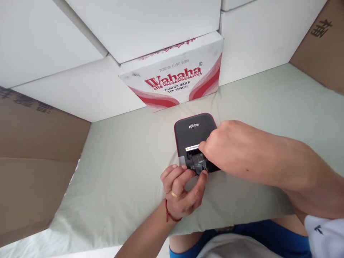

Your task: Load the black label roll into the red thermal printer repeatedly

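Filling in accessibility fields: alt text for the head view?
A person's left hand, wearing a ring and red bracelet, and right hand touch a black, red-edged device on a pale green cloth. Behind it stands a red-and-white Wahaha water carton among white boxes.

At your 12: white carton (185, 96) standing on the cloth (118, 172), printed face toward you. Red "Wahaha", black "PURIFIED WATER FOR DRINKING" below, faint code line above, red swooshes in both lower corners. Smudge at its upper left corner.

Behind it, from your 10 round to 1: plain white blocks (258, 39) with dark gaps between; can't tell if the carton touches them.

Your 9: brown cardboard (34, 193), dark characters near the top, partly cut off by frame. Your 2: more brown cardboard (317, 53), one big dark character.

Cloth under your carton: pale green, lightly wrinkled, running out to both cardboard sides.
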Action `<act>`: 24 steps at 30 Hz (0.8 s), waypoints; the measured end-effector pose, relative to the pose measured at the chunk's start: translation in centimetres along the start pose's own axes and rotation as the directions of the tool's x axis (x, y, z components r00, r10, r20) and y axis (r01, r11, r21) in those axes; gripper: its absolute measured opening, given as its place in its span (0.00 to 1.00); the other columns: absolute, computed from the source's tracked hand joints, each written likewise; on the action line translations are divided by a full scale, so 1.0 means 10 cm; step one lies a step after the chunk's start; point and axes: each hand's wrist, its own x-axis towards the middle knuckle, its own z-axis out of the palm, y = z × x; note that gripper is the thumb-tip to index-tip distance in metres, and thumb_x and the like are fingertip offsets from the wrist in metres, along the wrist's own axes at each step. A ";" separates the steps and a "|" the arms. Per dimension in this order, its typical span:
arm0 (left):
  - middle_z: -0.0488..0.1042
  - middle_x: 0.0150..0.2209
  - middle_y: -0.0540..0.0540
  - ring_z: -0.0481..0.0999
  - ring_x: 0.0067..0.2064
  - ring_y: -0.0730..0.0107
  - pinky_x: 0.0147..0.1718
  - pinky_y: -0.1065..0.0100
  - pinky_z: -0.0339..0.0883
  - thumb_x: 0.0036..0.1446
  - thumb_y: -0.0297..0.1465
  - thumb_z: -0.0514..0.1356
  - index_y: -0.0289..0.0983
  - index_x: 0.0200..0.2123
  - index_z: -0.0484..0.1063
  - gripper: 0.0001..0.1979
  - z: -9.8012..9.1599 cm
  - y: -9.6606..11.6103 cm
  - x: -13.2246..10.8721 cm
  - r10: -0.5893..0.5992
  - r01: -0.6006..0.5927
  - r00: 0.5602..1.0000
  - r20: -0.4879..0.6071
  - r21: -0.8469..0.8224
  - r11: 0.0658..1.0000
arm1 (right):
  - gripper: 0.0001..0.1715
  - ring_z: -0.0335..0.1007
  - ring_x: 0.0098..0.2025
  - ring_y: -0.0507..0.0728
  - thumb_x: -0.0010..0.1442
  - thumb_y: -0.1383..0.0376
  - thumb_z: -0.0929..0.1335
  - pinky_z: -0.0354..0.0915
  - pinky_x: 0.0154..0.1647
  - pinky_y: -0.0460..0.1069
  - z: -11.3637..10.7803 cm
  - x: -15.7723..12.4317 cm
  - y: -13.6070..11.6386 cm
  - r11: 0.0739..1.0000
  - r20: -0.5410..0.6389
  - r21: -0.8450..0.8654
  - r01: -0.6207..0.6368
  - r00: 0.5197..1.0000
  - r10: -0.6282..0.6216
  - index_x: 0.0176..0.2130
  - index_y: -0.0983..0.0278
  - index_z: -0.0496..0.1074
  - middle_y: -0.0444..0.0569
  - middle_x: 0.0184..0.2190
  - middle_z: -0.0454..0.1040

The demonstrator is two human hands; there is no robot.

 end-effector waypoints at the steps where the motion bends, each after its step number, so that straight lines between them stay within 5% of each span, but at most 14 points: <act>1: 0.74 0.37 0.45 0.74 0.47 0.60 0.52 0.55 0.72 0.57 0.20 0.67 0.46 0.43 0.81 0.16 0.00 -0.01 0.00 0.004 -0.004 1.000 -0.004 -0.002 1.000 | 0.11 0.56 0.20 0.54 0.56 0.77 0.70 0.47 0.24 0.54 -0.02 0.01 -0.02 1.000 0.031 0.002 -0.001 1.000 0.001 0.30 0.62 0.75 0.46 0.21 0.72; 12: 0.71 0.38 0.45 0.72 0.48 0.58 0.51 0.54 0.73 0.55 0.19 0.66 0.44 0.46 0.81 0.17 0.04 -0.02 -0.04 -0.003 0.001 1.000 -0.030 -0.073 0.997 | 0.12 0.57 0.21 0.54 0.61 0.78 0.67 0.47 0.25 0.52 -0.04 0.00 -0.01 1.000 0.037 -0.019 -0.003 0.999 0.004 0.34 0.64 0.78 0.48 0.23 0.74; 16: 0.73 0.40 0.46 0.73 0.50 0.54 0.51 0.51 0.74 0.60 0.27 0.65 0.49 0.57 0.76 0.22 0.03 -0.15 -0.08 -0.193 0.167 0.979 -0.070 -0.269 0.948 | 0.14 0.54 0.21 0.53 0.59 0.79 0.67 0.49 0.26 0.52 -0.09 0.00 0.12 0.999 0.001 0.023 -0.037 0.999 0.037 0.31 0.63 0.76 0.45 0.20 0.69; 19: 0.73 0.48 0.47 0.74 0.55 0.56 0.61 0.48 0.69 0.64 0.35 0.67 0.52 0.60 0.72 0.22 0.07 -0.32 -0.08 -0.543 0.421 0.836 -0.082 -0.538 0.730 | 0.14 0.57 0.21 0.53 0.56 0.80 0.68 0.52 0.27 0.52 -0.07 -0.02 0.20 0.988 -0.012 0.143 -0.051 0.999 0.053 0.27 0.62 0.74 0.44 0.20 0.70; 21: 0.73 0.56 0.47 0.74 0.61 0.56 0.67 0.51 0.66 0.61 0.39 0.71 0.54 0.60 0.74 0.25 0.09 -0.43 -0.05 -0.703 0.580 0.702 0.116 -0.666 0.469 | 0.14 0.62 0.23 0.53 0.58 0.79 0.68 0.56 0.28 0.53 -0.01 -0.04 0.23 0.973 -0.031 0.232 0.000 0.999 0.007 0.29 0.62 0.76 0.44 0.22 0.74; 24: 0.71 0.65 0.48 0.66 0.72 0.52 0.71 0.52 0.62 0.53 0.39 0.76 0.57 0.62 0.74 0.34 0.13 -0.52 -0.01 -0.724 0.670 0.566 0.393 -0.731 0.127 | 0.06 0.75 0.33 0.55 0.67 0.71 0.72 0.70 0.37 0.52 0.12 -0.07 0.24 0.923 -0.116 0.383 0.049 0.993 -0.004 0.42 0.61 0.81 0.47 0.37 0.83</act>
